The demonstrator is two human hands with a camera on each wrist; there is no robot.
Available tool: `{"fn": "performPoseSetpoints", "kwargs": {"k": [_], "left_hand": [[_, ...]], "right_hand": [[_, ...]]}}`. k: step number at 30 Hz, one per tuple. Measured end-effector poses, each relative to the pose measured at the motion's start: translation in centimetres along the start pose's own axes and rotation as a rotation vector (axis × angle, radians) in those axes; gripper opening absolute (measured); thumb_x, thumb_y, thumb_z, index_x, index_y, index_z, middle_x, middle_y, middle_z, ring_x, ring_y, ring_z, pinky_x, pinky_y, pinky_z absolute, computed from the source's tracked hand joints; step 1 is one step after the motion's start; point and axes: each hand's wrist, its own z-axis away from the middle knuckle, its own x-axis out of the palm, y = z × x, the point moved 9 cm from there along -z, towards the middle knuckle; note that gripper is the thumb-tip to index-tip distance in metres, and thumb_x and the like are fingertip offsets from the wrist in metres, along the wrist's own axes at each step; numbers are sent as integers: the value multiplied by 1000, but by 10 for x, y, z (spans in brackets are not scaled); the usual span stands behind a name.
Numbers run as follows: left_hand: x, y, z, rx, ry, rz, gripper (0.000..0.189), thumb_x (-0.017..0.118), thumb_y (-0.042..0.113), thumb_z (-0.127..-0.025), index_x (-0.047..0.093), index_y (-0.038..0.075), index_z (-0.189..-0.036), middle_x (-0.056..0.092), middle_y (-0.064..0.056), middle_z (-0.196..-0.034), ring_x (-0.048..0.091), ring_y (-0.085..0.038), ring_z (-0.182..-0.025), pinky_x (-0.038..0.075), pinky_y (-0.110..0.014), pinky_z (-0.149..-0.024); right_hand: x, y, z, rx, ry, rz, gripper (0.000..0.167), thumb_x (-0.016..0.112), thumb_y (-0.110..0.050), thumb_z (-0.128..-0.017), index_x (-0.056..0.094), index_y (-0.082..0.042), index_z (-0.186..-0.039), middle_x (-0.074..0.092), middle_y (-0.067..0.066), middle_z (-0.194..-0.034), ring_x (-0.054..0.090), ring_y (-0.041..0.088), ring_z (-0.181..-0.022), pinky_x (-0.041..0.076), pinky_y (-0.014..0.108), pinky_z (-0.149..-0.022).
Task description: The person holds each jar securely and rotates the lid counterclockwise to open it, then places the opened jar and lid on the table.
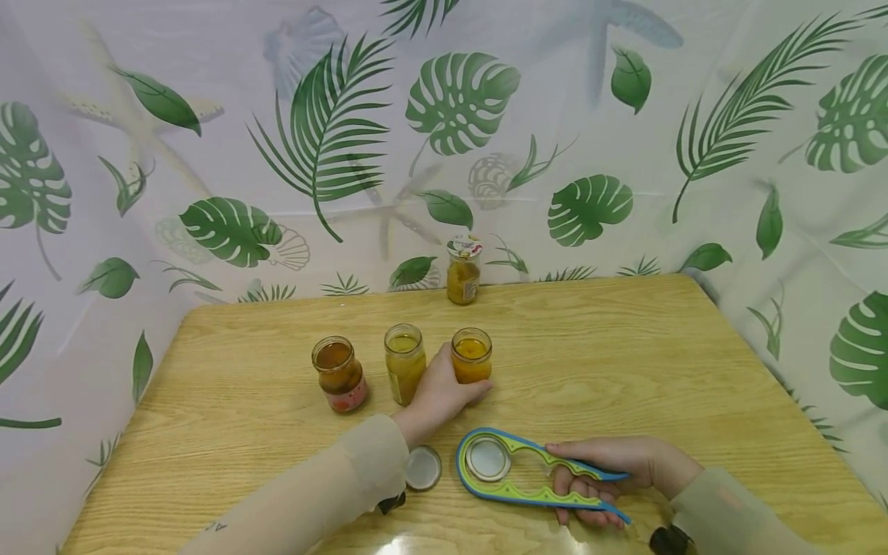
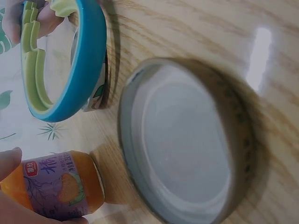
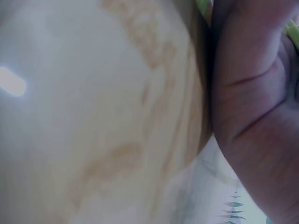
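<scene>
My left hand (image 1: 438, 391) grips an uncapped glass jar of orange contents (image 1: 472, 370), thumb and fingers around its sides. A purple label on this jar (image 2: 58, 184) shows in the left wrist view. The right hand (image 1: 613, 461) holds a blue and green jar opener (image 1: 516, 496) by its two handles, low over the table. Within the opener's loop, a metal lid (image 1: 488, 459) appears. Another lid (image 1: 422, 468) lies inside up by my left sleeve; it looms large in the left wrist view. The right wrist view shows mostly table and part of the palm.
Left of the gripped jar stand an open jar of pale yellow contents (image 1: 405, 362) and an open dark amber jar (image 1: 340, 378) with a red label. A lidded jar (image 1: 463, 277) stands at the wooden table's (image 1: 610, 339) back edge, against a leaf-patterned sheet (image 1: 527, 223).
</scene>
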Motion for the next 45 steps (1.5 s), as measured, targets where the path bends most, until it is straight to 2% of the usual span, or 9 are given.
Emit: {"fn": "performPoseSetpoints", "kwargs": {"k": [8, 15, 20, 29, 32, 35, 39, 42, 45], "left_hand": [[-1, 1, 1, -2, 7, -14, 62, 83, 14, -92, 49, 1, -143, 63, -20, -139, 60, -35, -134, 44, -52, -121], [-2, 4, 2, -25, 32, -17, 61, 84, 13, -90, 50, -1, -139, 64, -21, -134, 62, -35, -130, 46, -52, -118], [-3, 5, 2, -53, 53, -3, 64, 86, 10, -88, 50, -2, -139, 64, -21, -134, 62, -36, -129, 47, -52, -118], [-6, 10, 1, -68, 78, -16, 77, 89, 10, -85, 45, -3, -146, 62, -23, -140, 60, -38, -134, 45, -52, -121], [-8, 15, 2, -64, 74, -7, 82, 91, 12, -84, 44, -2, -149, 61, -22, -143, 58, -37, -136, 43, -52, -122], [-8, 19, 3, -65, 64, -23, 90, 92, 16, -84, 40, -2, -154, 59, -22, -147, 57, -37, -139, 43, -51, -123], [-9, 24, 2, -64, 52, -36, 96, 93, 19, -84, 36, -1, -159, 55, -23, -151, 55, -38, -141, 43, -51, -123], [-10, 27, 2, -70, 49, -31, 97, 92, 19, -84, 34, 1, -161, 51, -23, -156, 52, -38, -144, 42, -52, -124], [-12, 28, 1, -78, 49, -34, 99, 92, 19, -85, 33, 3, -163, 47, -22, -161, 49, -38, -148, 40, -52, -125]], "right_hand": [[0, 0, 0, 6, 3, -6, 80, 18, -52, -116, 66, 12, -111, 71, -8, -69, 65, 1, -55, 54, 17, -51], [0, -1, 0, -5, -3, 11, 87, 17, -52, -116, 56, 27, -114, 70, -9, -68, 64, 0, -53, 54, 17, -50], [2, -1, 0, -12, -20, 11, 74, 17, -52, -115, 71, -1, -108, 70, -10, -69, 64, -1, -54, 53, 16, -51], [3, -3, 2, -46, -5, 53, 91, 13, -49, -116, 47, 35, -118, 68, -11, -69, 61, -1, -53, 51, 15, -50], [5, -6, 4, -67, -16, 74, 89, 9, -46, -117, 45, 36, -121, 67, -11, -71, 60, -2, -54, 49, 14, -51], [5, -10, 10, -72, -7, 99, 83, 11, -47, -117, 57, 22, -116, 69, -12, -79, 61, -3, -58, 47, 13, -55], [3, -23, 25, -82, 63, 195, 69, 18, -45, -118, 65, 6, -120, 66, -6, -84, 58, -1, -63, 47, 14, -60], [-4, -36, 41, -52, 219, 318, 65, 31, -43, -117, 60, 13, -131, 69, 4, -96, 61, 5, -72, 51, 18, -70], [-5, -46, 52, -53, 271, 383, 57, 41, -39, -115, 59, 15, -121, 66, 4, -93, 57, 5, -70, 49, 20, -68]]}}
